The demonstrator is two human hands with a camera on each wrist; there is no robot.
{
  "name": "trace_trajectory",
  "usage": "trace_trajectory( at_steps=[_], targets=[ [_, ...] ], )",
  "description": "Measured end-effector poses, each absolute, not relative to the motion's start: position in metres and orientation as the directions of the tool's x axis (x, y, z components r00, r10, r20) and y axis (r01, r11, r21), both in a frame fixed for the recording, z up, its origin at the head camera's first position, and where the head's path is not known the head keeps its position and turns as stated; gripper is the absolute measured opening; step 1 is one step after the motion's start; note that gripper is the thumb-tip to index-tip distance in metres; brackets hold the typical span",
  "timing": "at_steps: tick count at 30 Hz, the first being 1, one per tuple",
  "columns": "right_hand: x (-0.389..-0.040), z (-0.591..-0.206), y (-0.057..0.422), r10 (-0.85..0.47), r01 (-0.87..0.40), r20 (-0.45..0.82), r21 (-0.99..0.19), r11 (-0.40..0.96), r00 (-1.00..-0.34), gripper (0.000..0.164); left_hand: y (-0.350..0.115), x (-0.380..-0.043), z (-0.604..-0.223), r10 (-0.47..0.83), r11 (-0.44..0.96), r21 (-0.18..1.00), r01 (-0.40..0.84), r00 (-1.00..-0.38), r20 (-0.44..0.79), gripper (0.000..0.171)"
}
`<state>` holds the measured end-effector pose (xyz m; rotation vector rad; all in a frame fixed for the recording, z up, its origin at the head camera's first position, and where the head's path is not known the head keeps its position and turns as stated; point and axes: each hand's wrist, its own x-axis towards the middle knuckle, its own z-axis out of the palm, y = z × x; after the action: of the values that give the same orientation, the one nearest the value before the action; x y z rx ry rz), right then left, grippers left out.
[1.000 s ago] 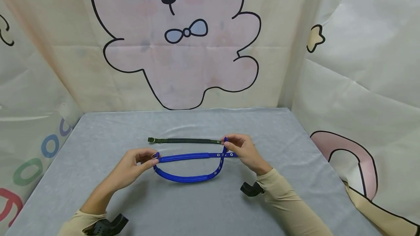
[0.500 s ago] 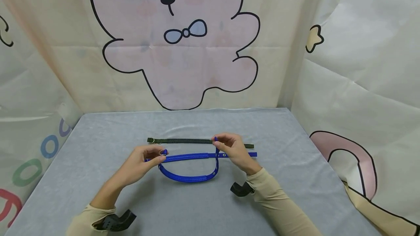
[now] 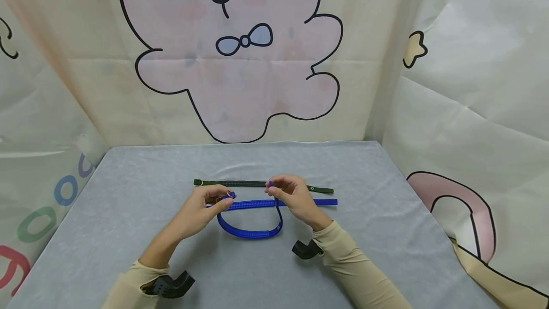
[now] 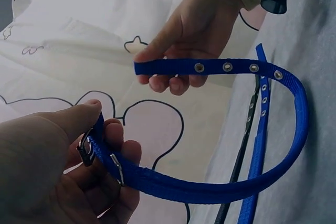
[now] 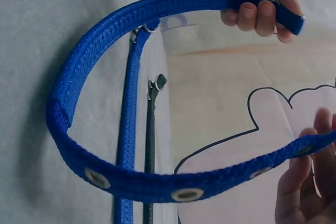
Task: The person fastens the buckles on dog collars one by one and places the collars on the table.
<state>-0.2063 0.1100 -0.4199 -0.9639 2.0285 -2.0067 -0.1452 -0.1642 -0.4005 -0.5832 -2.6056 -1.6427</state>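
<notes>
A blue pet collar (image 3: 249, 234) hangs in a U between my two hands, its padded middle sagging low over the table. My left hand (image 3: 193, 211) pinches the end with the metal buckle (image 4: 85, 148) between thumb and fingers. The other end, lined with metal eyelets (image 4: 227, 67), is pinched by my right hand (image 3: 298, 200). Behind it, a second blue collar (image 3: 326, 202) lies straight across the table. Farther back lies a dark green collar (image 3: 240, 183), partly hidden by my right hand.
A grey cloth covers the table (image 3: 240, 280). Printed fabric hangs around it, with a large bear (image 3: 257, 85) at the back. Each wrist carries a black camera mount (image 3: 306, 249).
Both hands have come closer together, the left moving right and slightly up, the right moving left. The held collar's loop has narrowed between them. The lying collars have stayed put.
</notes>
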Motion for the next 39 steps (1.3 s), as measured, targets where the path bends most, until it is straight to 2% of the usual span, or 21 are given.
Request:
trace_trajectory(
  at_steps=[6,16,22,30,39],
  targets=[
    [-0.205,-0.422,0.108,-0.547,-0.380,0.340,-0.924,-0.042,-0.765,0.022,-0.155,-0.146,-0.405,0.284,0.367,0.883,0.293,-0.939,0.193,0.019],
    [-0.211,-0.418,0.124,-0.674,-0.376,0.214,-0.921,0.102,-0.707,0.033,-0.153,-0.145,-0.408,0.252,0.376,0.877,0.298,-0.944,0.212,0.025],
    [-0.211,-0.416,0.125,-0.658,-0.389,0.176,-0.901,0.192,-0.732,0.026,-0.151,-0.145,-0.411,0.243,0.383,0.869,0.314,-0.942,0.233,0.029],
    [-0.200,-0.418,0.109,-0.662,-0.409,0.225,-0.902,0.137,-0.715,0.024,-0.148,-0.142,-0.413,0.213,0.415,0.864,0.287,-0.953,0.215,0.030],
    [-0.189,-0.422,0.098,-0.662,-0.452,0.233,-0.874,0.179,-0.713,0.022,-0.142,-0.141,-0.413,0.259,0.409,0.864,0.295,-0.945,0.200,0.030]
  ],
)
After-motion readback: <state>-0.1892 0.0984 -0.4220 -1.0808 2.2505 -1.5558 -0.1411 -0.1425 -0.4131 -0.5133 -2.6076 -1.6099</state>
